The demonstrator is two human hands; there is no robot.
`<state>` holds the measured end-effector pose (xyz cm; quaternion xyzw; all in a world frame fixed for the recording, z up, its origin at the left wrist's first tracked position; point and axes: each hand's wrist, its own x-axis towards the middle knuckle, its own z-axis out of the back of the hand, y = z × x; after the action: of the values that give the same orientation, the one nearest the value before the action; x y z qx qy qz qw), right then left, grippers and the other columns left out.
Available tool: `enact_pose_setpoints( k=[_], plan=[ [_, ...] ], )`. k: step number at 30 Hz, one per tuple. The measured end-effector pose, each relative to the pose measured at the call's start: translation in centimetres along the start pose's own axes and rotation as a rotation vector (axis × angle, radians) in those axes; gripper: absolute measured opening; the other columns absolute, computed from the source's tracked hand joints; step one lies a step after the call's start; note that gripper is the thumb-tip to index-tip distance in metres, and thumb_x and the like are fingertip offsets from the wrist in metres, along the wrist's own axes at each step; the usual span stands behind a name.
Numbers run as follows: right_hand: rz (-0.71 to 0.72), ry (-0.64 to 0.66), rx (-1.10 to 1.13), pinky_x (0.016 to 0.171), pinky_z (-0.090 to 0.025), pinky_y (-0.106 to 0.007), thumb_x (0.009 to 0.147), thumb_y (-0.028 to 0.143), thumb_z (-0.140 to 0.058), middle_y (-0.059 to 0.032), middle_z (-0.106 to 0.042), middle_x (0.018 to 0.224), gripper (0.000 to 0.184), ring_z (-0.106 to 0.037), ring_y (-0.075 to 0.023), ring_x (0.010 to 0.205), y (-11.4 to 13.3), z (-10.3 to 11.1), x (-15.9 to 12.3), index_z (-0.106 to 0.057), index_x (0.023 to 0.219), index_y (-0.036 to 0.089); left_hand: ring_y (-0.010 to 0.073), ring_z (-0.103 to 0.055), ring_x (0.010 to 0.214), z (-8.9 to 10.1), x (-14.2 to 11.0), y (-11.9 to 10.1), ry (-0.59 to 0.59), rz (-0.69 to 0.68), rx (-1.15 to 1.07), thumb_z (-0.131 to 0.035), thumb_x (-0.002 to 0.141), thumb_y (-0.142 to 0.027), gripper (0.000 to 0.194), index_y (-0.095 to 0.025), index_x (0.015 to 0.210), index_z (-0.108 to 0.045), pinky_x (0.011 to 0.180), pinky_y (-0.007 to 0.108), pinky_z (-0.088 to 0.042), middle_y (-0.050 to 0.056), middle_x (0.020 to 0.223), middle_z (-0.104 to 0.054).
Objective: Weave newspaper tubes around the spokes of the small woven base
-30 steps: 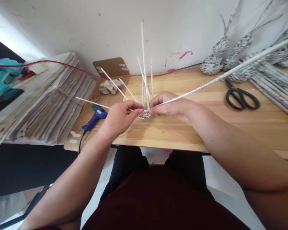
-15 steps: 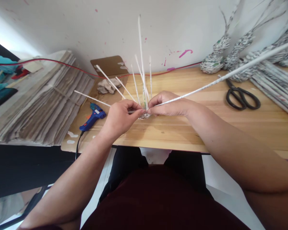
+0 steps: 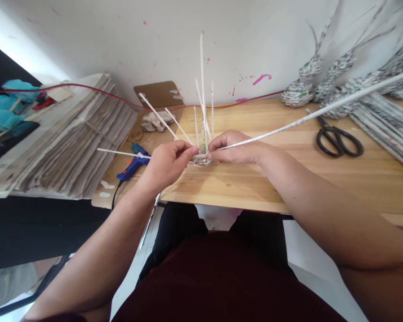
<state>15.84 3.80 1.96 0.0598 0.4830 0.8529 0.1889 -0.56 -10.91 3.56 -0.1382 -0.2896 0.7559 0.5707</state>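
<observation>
A small woven paper base [image 3: 201, 162] is held just above the table between my two hands, with several thin white paper sticks [image 3: 203, 85] standing up or fanning out from it. My left hand [image 3: 171, 163] pinches its left side between thumb and fingers, and one stick pokes out to the left past that hand. At the right side, my right hand [image 3: 237, 145] is closed on a long rolled-paper tube [image 3: 298, 121], which runs up and out of view at the right. My fingertips partly hide the weave.
To the left are a blue glue gun [image 3: 132, 167], a crumpled lump [image 3: 156, 120] and a stack of newspapers [image 3: 63, 147]. Black scissors [image 3: 339, 139], woven paper bottle shapes [image 3: 298, 85] and a bundle of paper tubes [image 3: 389, 120] lie right. A red cable [image 3: 100, 93] crosses behind.
My left hand has shifted slightly left along the base, uncovering more of the weave. The sticks have turned a little, and one now hangs below my left hand. My right hand has barely moved.
</observation>
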Motion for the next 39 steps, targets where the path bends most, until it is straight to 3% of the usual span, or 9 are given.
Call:
enact_pose_setpoints(
  k=[6, 14, 18, 26, 32, 39],
  plan=[
    [0.025, -0.004, 0.012, 0.058, -0.031, -0.027, 0.079, 0.035, -0.067, 0.0017, -0.059, 0.062, 0.020, -0.048, -0.0106, 0.059, -0.2, -0.1, 0.1, -0.072, 0.075, 0.016, 0.0167, -0.065, 0.071, -0.4, -0.2, 0.1, 0.034, 0.029, -0.106, -0.068, 0.083, -0.045, 0.028, -0.018, 0.084, -0.074, 0.065, 0.027, -0.047, 0.004, 0.079, -0.075],
    [0.026, -0.016, 0.005, 0.059, -0.031, -0.027, 0.079, 0.039, -0.068, 0.0024, -0.056, 0.060, 0.024, -0.047, -0.0104, 0.058, -0.2, -0.2, 0.2, -0.072, 0.074, 0.016, 0.0181, -0.065, 0.074, -1.0, -0.3, 0.0, -0.009, -0.008, -0.001, -0.063, 0.086, -0.038, 0.023, -0.018, 0.081, -0.071, 0.069, 0.028, -0.047, 0.004, 0.078, -0.074],
    [0.026, -0.040, 0.007, 0.058, -0.031, -0.027, 0.079, 0.040, -0.069, 0.0023, -0.055, 0.061, 0.025, -0.046, -0.0105, 0.059, -0.4, -0.1, 0.3, -0.072, 0.074, 0.016, 0.0166, -0.066, 0.073, -1.0, -0.4, 0.2, -0.011, -0.006, -0.048, -0.062, 0.087, -0.037, 0.021, -0.018, 0.086, -0.071, 0.069, 0.028, -0.049, 0.004, 0.084, -0.074],
    [-0.002, -0.062, 0.087, 0.055, -0.033, -0.026, 0.078, 0.039, -0.070, 0.0001, -0.060, 0.061, 0.024, -0.048, -0.0106, 0.056, -1.2, -0.3, 0.9, -0.072, 0.076, 0.016, 0.0135, -0.070, 0.066, -0.7, -1.0, 0.0, 0.082, 0.115, -0.333, -0.064, 0.087, -0.037, 0.026, -0.018, 0.105, -0.066, 0.047, 0.019, -0.050, 0.007, 0.107, -0.072],
    [-0.019, -0.056, 0.187, 0.053, -0.034, -0.026, 0.075, 0.035, -0.072, 0.0005, -0.060, 0.061, 0.019, -0.049, -0.0105, 0.054, -1.4, -0.3, 0.9, -0.071, 0.077, 0.016, 0.0170, -0.073, 0.077, -1.0, -0.9, 0.1, 0.111, 0.157, -0.430, -0.065, 0.087, -0.035, 0.024, -0.017, 0.103, -0.065, 0.056, 0.024, -0.060, 0.008, 0.102, -0.072],
    [0.039, -0.060, 0.064, 0.058, -0.034, -0.027, 0.078, 0.040, -0.069, 0.0010, -0.058, 0.064, 0.024, -0.047, -0.0112, 0.060, -1.1, 0.0, 0.6, -0.072, 0.076, 0.016, 0.0196, -0.074, 0.080, -1.4, -0.6, 0.0, 0.127, 0.228, -0.530, -0.073, 0.081, -0.048, 0.037, -0.016, 0.099, -0.067, 0.058, 0.025, -0.060, 0.008, 0.094, -0.071]
  ],
)
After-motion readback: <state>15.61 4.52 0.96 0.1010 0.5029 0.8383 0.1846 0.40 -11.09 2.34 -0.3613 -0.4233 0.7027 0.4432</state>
